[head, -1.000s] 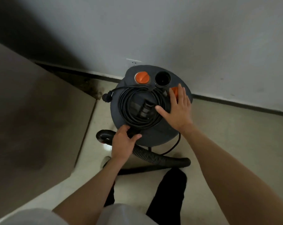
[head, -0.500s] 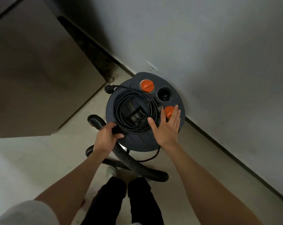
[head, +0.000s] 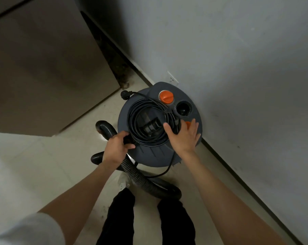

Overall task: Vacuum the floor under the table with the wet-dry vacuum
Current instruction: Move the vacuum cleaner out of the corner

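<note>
The grey wet-dry vacuum (head: 153,152) stands on the floor against the wall, seen from above. A black power cord (head: 146,110) lies coiled on its lid, its plug (head: 124,95) hanging over the far left rim. An orange knob (head: 166,97) and a round port (head: 184,108) sit near the wall side. My left hand (head: 116,147) grips the dark hose end at the lid's near left rim. My right hand (head: 183,137) rests flat with straight fingers on the lid, partly covering an orange button (head: 187,124). The ribbed black hose (head: 142,179) loops on the floor below.
A grey wall (head: 238,68) with an outlet (head: 172,79) runs along the right. A large brown surface (head: 43,68) fills the upper left, with a dirty gap beside the wall. Pale floor tiles (head: 34,165) spread to the left. My legs in dark trousers (head: 119,220) stand below.
The view has swung left and down, so the wall now runs diagonally. My right hand slid slightly along the lid. My left hand keeps its grip at the rim.
</note>
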